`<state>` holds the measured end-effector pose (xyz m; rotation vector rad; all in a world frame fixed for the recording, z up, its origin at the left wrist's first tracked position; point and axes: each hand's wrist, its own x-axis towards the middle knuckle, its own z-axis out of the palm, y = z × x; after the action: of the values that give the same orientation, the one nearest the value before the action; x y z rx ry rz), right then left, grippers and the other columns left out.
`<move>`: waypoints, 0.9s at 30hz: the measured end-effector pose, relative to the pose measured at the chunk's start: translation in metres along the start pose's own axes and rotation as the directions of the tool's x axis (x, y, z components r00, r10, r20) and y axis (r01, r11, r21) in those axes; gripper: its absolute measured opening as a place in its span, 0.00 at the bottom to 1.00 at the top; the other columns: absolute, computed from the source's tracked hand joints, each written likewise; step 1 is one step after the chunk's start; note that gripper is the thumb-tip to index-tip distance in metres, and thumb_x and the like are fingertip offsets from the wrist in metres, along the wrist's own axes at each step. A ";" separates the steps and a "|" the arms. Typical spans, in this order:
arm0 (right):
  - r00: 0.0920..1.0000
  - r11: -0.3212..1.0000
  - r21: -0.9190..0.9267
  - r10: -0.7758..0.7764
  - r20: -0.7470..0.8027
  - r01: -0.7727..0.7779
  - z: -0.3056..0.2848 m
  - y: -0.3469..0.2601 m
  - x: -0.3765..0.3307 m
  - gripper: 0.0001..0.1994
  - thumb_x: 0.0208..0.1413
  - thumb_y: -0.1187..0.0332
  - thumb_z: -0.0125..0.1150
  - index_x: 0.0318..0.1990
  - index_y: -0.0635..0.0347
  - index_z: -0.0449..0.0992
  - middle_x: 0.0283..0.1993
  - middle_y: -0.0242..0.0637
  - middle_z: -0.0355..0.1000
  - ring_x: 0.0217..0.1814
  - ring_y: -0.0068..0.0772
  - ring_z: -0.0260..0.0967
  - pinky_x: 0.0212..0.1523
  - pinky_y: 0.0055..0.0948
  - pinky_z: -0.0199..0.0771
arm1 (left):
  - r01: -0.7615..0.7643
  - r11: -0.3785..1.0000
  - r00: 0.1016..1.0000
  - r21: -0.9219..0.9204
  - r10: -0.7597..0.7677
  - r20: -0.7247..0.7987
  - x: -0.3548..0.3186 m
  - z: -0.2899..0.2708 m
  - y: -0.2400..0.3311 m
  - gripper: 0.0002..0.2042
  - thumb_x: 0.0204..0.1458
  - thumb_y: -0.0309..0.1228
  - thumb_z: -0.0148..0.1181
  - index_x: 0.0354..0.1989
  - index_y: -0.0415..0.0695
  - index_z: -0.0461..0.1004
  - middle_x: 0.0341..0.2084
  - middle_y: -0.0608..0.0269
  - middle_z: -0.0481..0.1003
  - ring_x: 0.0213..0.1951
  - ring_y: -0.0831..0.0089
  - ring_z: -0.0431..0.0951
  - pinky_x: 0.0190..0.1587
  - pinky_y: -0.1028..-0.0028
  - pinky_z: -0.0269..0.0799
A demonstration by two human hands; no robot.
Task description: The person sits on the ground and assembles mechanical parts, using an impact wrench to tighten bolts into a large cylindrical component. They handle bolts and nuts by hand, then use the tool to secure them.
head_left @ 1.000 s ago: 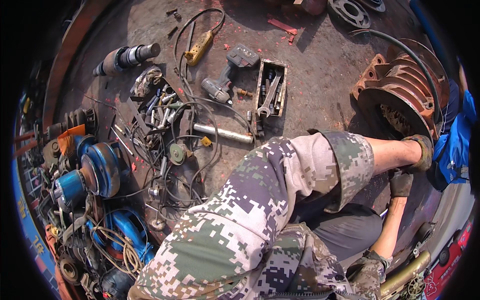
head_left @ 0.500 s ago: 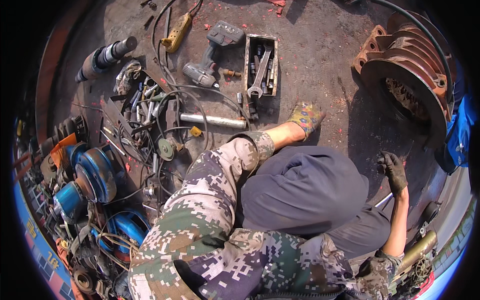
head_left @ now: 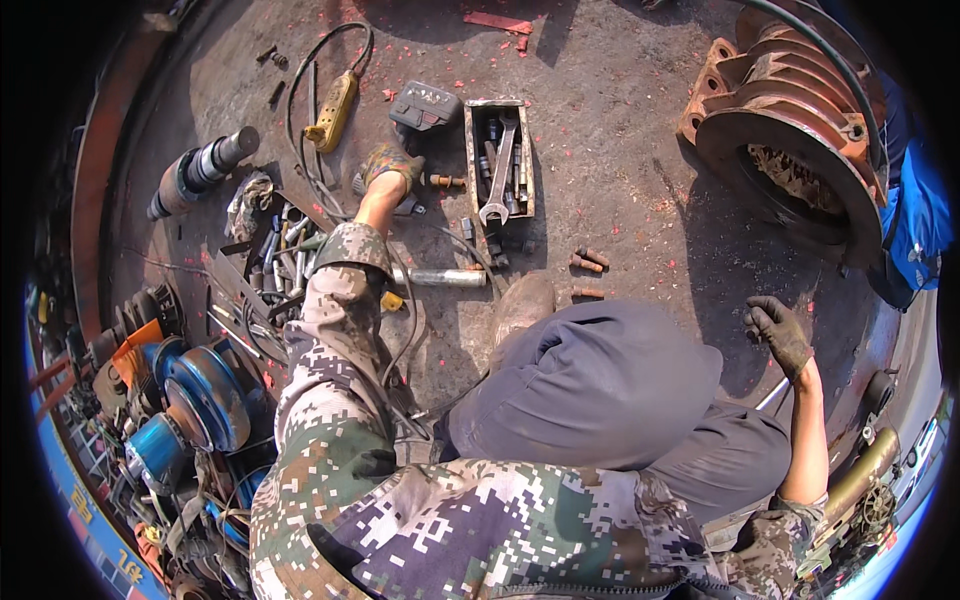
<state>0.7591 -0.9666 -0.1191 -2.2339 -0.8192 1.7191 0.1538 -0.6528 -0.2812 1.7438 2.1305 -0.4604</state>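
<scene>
My left hand (head_left: pixel 388 170), in a patterned glove, is closed over the handle of a cordless impact wrench (head_left: pixel 424 106) lying on the ground. Its battery end shows beyond my fingers; the hand hides most of the body. A rusty bolt (head_left: pixel 446 181) lies just right of that hand. At the right my right hand (head_left: pixel 780 335), in a dark glove, hangs with loosely bent fingers and nothing visible in them. Several rusty bolts (head_left: pixel 590 260) lie in front of my knee. An open-end wrench (head_left: pixel 500 170) rests on sockets in a narrow box (head_left: pixel 529 150).
A yellow power strip (head_left: pixel 338 112) with its cable lies at the far left. Near it are a stepped shaft (head_left: pixel 205 172) and a pile of tools. A metal tube (head_left: pixel 435 277) lies before my left forearm. A large rusty finned housing (head_left: pixel 790 130) stands at the far right.
My left hand has swung left from in front of my knee to the impact wrench. Bolts now show where it was. The right hand stays about the same.
</scene>
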 end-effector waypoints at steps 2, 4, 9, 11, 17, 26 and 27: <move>0.998 0.993 -0.113 -0.049 -0.026 0.046 0.008 -0.023 0.001 0.19 0.70 0.64 0.59 0.62 0.68 0.73 0.42 0.31 0.76 0.38 0.19 0.71 0.42 0.23 0.73 | 0.023 0.999 0.987 -0.048 -0.015 0.160 0.028 -0.007 -0.015 0.33 0.48 0.47 0.68 0.63 0.45 0.75 0.55 0.45 0.80 0.59 0.48 0.79 0.59 0.55 0.76; 0.994 0.974 -0.204 -0.105 -0.033 0.096 0.020 -0.042 0.008 0.20 0.68 0.66 0.59 0.62 0.67 0.75 0.45 0.36 0.79 0.43 0.25 0.75 0.47 0.28 0.76 | 0.042 0.993 0.962 -0.110 -0.010 0.274 0.063 0.004 -0.063 0.32 0.47 0.46 0.68 0.62 0.48 0.75 0.54 0.45 0.80 0.59 0.47 0.79 0.58 0.56 0.76; 0.907 0.778 -0.542 -0.416 -0.065 0.318 0.029 -0.098 -0.023 0.19 0.64 0.65 0.63 0.60 0.63 0.77 0.56 0.49 0.80 0.58 0.41 0.79 0.59 0.38 0.76 | -0.096 0.974 0.990 -0.206 0.071 -0.123 0.008 -0.045 -0.017 0.28 0.48 0.39 0.69 0.59 0.46 0.75 0.43 0.46 0.84 0.44 0.52 0.86 0.46 0.58 0.80; 0.818 0.660 -0.605 -0.575 -0.024 0.446 0.041 -0.131 -0.027 0.20 0.63 0.65 0.64 0.60 0.62 0.77 0.56 0.49 0.79 0.59 0.42 0.78 0.59 0.38 0.76 | -0.219 0.945 0.959 -0.244 0.162 -0.232 -0.011 -0.076 -0.018 0.21 0.55 0.33 0.64 0.59 0.48 0.73 0.30 0.56 0.83 0.28 0.63 0.86 0.32 0.60 0.79; 0.471 0.434 -0.264 -0.877 0.098 0.862 0.102 -0.243 -0.023 0.38 0.61 0.47 0.68 0.71 0.64 0.66 0.67 0.42 0.72 0.68 0.36 0.71 0.70 0.39 0.68 | -0.625 0.678 0.625 0.387 0.732 -0.272 -0.108 -0.195 0.057 0.16 0.58 0.32 0.61 0.55 0.52 0.76 0.41 0.53 0.81 0.44 0.50 0.83 0.46 0.54 0.77; 0.761 0.685 0.724 -0.510 0.402 0.077 0.120 -0.218 0.046 0.37 0.63 0.33 0.57 0.63 0.58 0.71 0.57 0.36 0.76 0.58 0.28 0.75 0.59 0.32 0.79 | -0.994 -0.062 -0.085 0.094 0.962 -0.261 -0.214 -0.153 0.189 0.25 0.59 0.37 0.57 0.67 0.57 0.68 0.62 0.63 0.71 0.68 0.56 0.69 0.70 0.56 0.65; 0.808 0.623 0.782 -0.465 0.362 0.008 0.103 -0.189 0.038 0.40 0.61 0.33 0.59 0.65 0.60 0.69 0.58 0.36 0.76 0.59 0.29 0.75 0.60 0.32 0.79 | -0.980 -0.196 -0.190 0.039 0.850 -0.491 -0.217 -0.114 0.205 0.25 0.57 0.38 0.59 0.65 0.56 0.70 0.61 0.64 0.71 0.66 0.56 0.70 0.69 0.56 0.68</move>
<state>0.6118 -0.8073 -0.0901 -1.0265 -0.3320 2.0449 0.3877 -0.7498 -0.0866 2.6023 0.1563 0.7741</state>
